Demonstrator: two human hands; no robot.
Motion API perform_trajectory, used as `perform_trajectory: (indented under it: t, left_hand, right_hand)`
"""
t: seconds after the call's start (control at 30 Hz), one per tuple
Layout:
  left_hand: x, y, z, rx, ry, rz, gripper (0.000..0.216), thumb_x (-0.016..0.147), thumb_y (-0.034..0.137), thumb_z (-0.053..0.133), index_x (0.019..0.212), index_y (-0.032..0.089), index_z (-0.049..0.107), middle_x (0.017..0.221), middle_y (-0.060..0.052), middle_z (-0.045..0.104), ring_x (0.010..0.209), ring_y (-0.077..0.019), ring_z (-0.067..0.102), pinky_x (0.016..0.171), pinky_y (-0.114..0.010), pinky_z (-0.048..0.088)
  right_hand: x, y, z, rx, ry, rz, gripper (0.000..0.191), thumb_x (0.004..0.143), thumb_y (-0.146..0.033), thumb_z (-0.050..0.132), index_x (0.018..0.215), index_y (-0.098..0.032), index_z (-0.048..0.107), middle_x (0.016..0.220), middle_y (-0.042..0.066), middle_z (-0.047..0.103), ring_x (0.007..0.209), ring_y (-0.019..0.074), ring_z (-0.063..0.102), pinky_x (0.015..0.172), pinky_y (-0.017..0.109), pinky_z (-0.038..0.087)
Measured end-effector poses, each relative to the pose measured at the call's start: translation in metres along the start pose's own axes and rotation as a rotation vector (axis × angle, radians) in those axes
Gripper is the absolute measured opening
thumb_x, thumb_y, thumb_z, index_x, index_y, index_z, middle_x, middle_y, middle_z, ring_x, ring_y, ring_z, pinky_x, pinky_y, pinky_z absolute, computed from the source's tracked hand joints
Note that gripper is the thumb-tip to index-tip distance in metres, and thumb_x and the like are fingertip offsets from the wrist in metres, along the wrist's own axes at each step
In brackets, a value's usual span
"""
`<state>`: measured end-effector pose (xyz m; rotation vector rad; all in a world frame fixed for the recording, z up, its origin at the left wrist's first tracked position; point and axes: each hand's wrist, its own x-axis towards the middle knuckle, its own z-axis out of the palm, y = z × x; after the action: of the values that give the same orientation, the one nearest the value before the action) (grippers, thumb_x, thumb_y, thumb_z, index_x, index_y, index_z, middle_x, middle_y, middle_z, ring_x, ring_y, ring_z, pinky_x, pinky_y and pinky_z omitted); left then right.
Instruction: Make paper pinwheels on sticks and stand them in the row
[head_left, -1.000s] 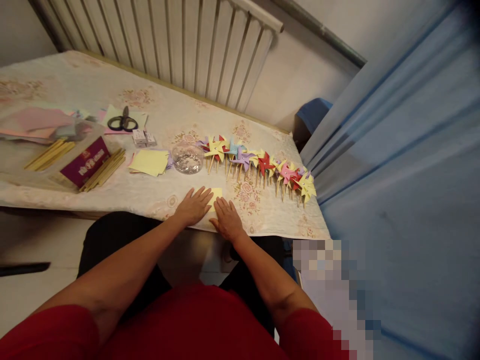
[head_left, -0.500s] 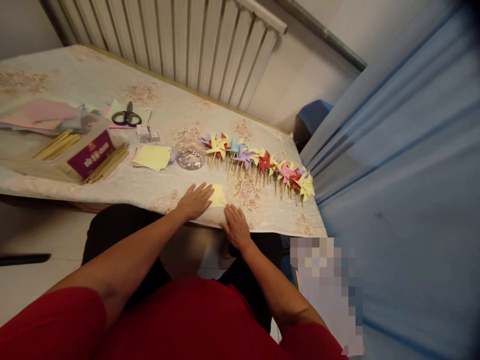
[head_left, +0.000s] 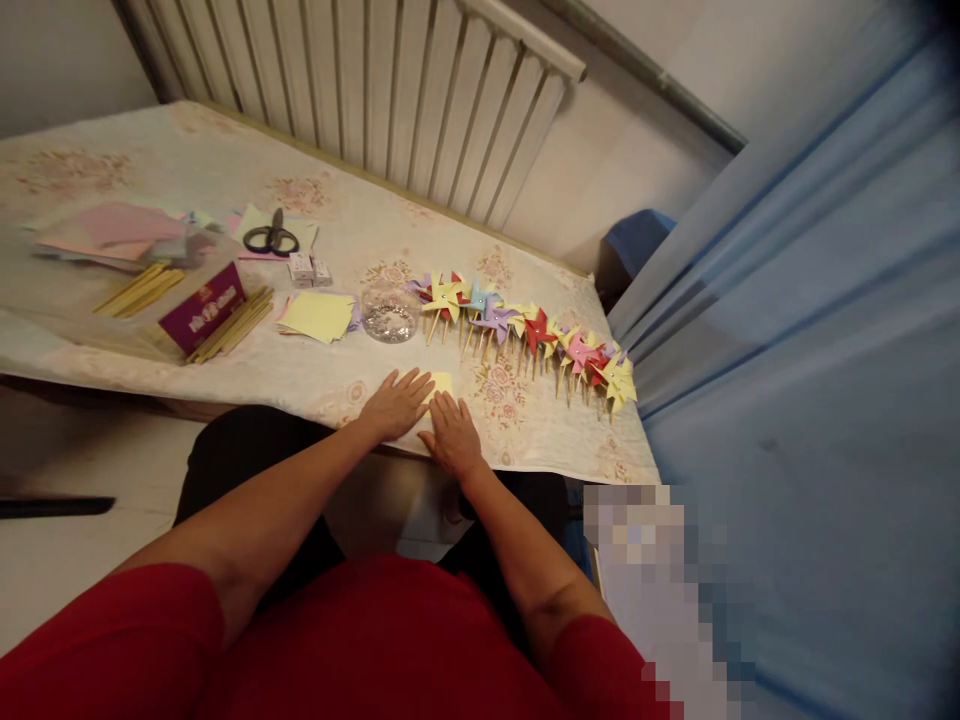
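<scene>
Returned right hand (head_left: 454,434) beside left hand (head_left: 394,406) on yellow paper (head_left: 443,381) near table's (head_left: 551,445) front edge, fingers slightly spread, seemingly flattening it.

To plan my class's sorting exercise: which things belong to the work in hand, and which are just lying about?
Seemingly belonging: yellow paper, partly under the left hand and right hand; paper stack, sticks, scissors, pinwheels, clear dish.

Seemingly just nearby: radiator, blue curtain.

yellow paper (head_left: 443,382) | pale, small, straight-edged where visible | flat on the floral cloth (head_left: 544,440), near its front edge | mostly covered by left hand (head_left: 396,404) and right hand (head_left: 454,437) | folds hidden
</scene>
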<state>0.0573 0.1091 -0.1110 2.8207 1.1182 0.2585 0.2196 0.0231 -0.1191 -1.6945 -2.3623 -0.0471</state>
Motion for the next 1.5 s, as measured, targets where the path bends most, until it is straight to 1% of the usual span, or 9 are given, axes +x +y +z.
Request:
perform_trajectory:
  t: [0.1,0.27,0.43,0.63,0.73,0.83,0.97,1.17,1.5]
  left_hand:
    - [0.0,-0.002,0.002,0.006,0.003,0.004,0.054,0.102,0.037,0.028,0.15,0.021,0.045,0.16,-0.007,0.039,0.15,-0.0284,0.027,0.121,-0.053,0.019]
    - [-0.006,-0.01,0.002,0.021,-0.008,0.008,0.054,0.101,0.036,0.029,0.151,0.02,0.043,0.161,-0.007,0.036,0.15,-0.0281,0.026,0.12,-0.053,0.018]
    - [-0.017,-0.016,-0.005,0.013,-0.028,-0.008,0.053,0.101,0.036,0.03,0.151,0.022,0.042,0.162,-0.007,0.035,0.151,-0.0275,0.025,0.12,-0.052,0.017]
    - [-0.028,-0.028,-0.01,-0.009,-0.064,-0.036,0.054,0.102,0.036,0.03,0.152,0.02,0.041,0.162,-0.007,0.034,0.152,-0.026,0.023,0.122,-0.049,0.015]
    - [-0.028,-0.038,-0.01,-0.081,-0.08,-0.09,0.056,0.102,0.038,0.027,0.155,0.02,0.035,0.164,-0.006,0.031,0.153,-0.024,0.022,0.122,-0.045,0.018]
    - [-0.022,-0.042,-0.012,-0.156,-0.046,-0.165,0.059,0.103,0.039,0.023,0.157,0.016,0.03,0.165,-0.008,0.026,0.153,-0.023,0.02,0.122,-0.041,0.022]
    - [-0.011,-0.033,-0.015,-0.164,-0.001,-0.112,0.058,0.103,0.039,0.024,0.157,0.018,0.03,0.165,-0.007,0.026,0.154,-0.0231,0.018,0.121,-0.042,0.023]
    - [-0.009,-0.014,-0.009,-0.036,-0.077,-0.02,0.054,0.101,0.037,0.032,0.151,0.021,0.042,0.162,-0.005,0.035,0.152,-0.0272,0.023,0.121,-0.05,0.017]
    - [-0.012,-0.014,-0.009,-0.003,-0.052,-0.001,0.054,0.1,0.037,0.035,0.151,0.021,0.043,0.161,-0.006,0.037,0.151,-0.0276,0.024,0.12,-0.051,0.018]
  right_hand:
    - [-0.004,0.001,0.005,-0.032,-0.01,-0.001,0.064,0.099,-0.045,0.051,0.149,-0.007,0.04,0.157,0.021,0.038,0.151,0.0302,0.026,0.123,0.054,0.019]
    - [-0.006,0.002,0.006,-0.043,0.009,-0.005,0.062,0.1,-0.045,0.047,0.15,-0.008,0.039,0.158,0.019,0.038,0.151,0.0297,0.027,0.124,0.052,0.019]
    - [-0.007,0.002,0.007,-0.041,0.023,-0.012,0.061,0.101,-0.044,0.045,0.149,-0.007,0.039,0.158,0.019,0.038,0.151,0.03,0.027,0.123,0.053,0.019]
    - [-0.008,0.003,0.009,-0.045,0.042,-0.02,0.061,0.1,-0.044,0.047,0.149,-0.007,0.039,0.157,0.019,0.039,0.15,0.03,0.027,0.123,0.052,0.02]
    - [-0.008,0.003,0.009,-0.044,0.047,-0.021,0.062,0.1,-0.044,0.048,0.15,-0.008,0.038,0.157,0.02,0.039,0.151,0.0298,0.027,0.123,0.052,0.02]
    - [-0.008,0.003,0.009,-0.044,0.048,-0.021,0.062,0.1,-0.043,0.048,0.15,-0.008,0.038,0.157,0.02,0.038,0.151,0.03,0.027,0.123,0.052,0.02]
    - [-0.008,0.002,0.009,-0.047,0.046,-0.021,0.061,0.1,-0.043,0.047,0.149,-0.006,0.039,0.157,0.02,0.038,0.151,0.0302,0.027,0.123,0.053,0.02]
    - [-0.008,0.002,0.009,-0.033,0.048,-0.016,0.061,0.1,-0.044,0.046,0.149,-0.007,0.039,0.157,0.02,0.038,0.151,0.0297,0.027,0.123,0.053,0.02]
    - [-0.008,0.002,0.006,-0.04,0.03,-0.027,0.06,0.1,-0.044,0.047,0.149,-0.009,0.041,0.157,0.019,0.038,0.15,0.0308,0.028,0.123,0.053,0.02]
